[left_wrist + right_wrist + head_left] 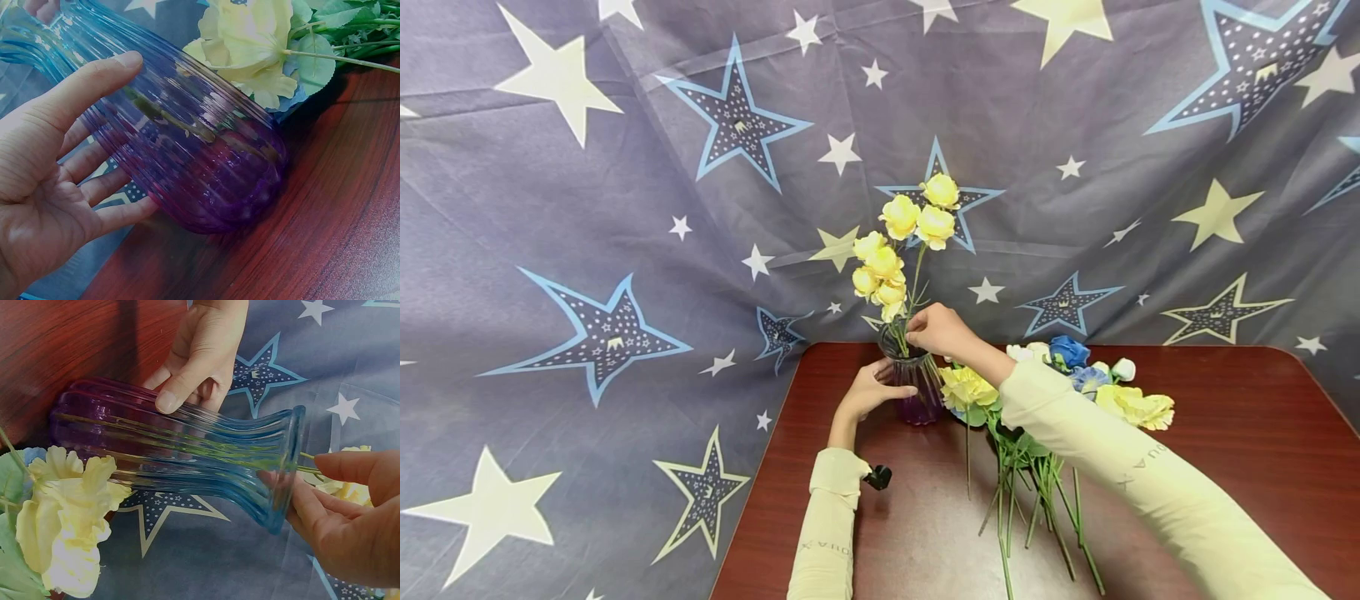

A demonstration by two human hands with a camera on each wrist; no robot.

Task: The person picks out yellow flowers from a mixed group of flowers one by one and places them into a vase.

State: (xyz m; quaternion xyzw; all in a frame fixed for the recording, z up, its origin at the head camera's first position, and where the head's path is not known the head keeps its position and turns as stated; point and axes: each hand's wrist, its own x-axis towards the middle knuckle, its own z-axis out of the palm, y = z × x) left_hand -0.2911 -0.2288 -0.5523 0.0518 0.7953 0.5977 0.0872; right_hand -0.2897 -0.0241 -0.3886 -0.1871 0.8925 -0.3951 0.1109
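Note:
A ribbed glass vase [917, 392], blue at its flared mouth and purple at its base, stands at the table's far left edge. My left hand [69, 156] holds its side, the thumb in front and the fingers behind. Just at the rim, my right hand [350, 512] pinches a thin green flower stem [307, 469]. Stems show through the glass, running down inside the vase. Above the mouth rise several yellow artificial flowers [883, 262]. Which blooms belong to the pinched stem I cannot tell.
Right of the vase lies a pile of artificial flowers, with yellow blooms [967, 387], a blue rose [1070, 351] and white buds [1123, 369]. Their long green stems [1052, 508] point toward the front of the reddish-brown table [1240, 467]. A star-patterned cloth [625, 167] hangs behind.

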